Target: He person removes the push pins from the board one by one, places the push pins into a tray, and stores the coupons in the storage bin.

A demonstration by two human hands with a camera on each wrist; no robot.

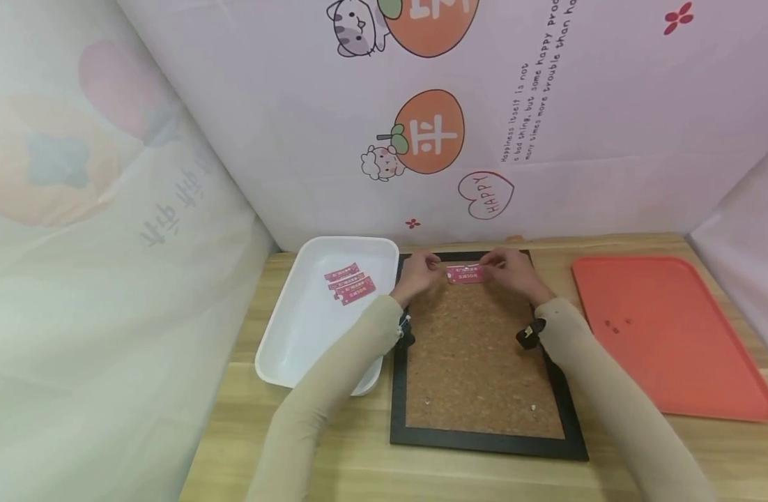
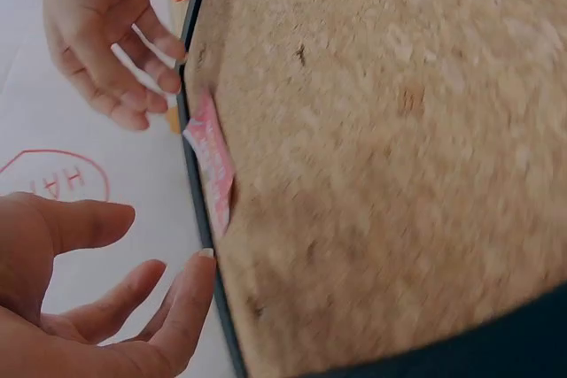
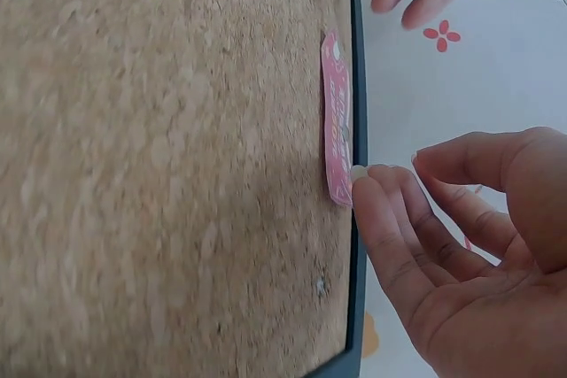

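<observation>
A small pink ticket (image 1: 465,274) with white print lies at the top of a cork board (image 1: 484,355) in a black frame. Its surface bows up slightly from the cork in the left wrist view. To its left, the left hand (image 1: 419,274) has thumb and fingers apart, a fingertip right at the frame edge. My right hand (image 3: 487,250) is at the ticket's other end, its index fingertip close by the corner, nothing between thumb and fingers. A small whitish spot shows at the ticket's upper edge.
Several similar pink tickets (image 1: 350,283) lie in a white plastic tub (image 1: 296,341) left of the board. A red tray (image 1: 672,335) sits on the right. Small pale pins (image 1: 533,407) show low on the cork. A printed cloth wall (image 1: 334,167) rises behind.
</observation>
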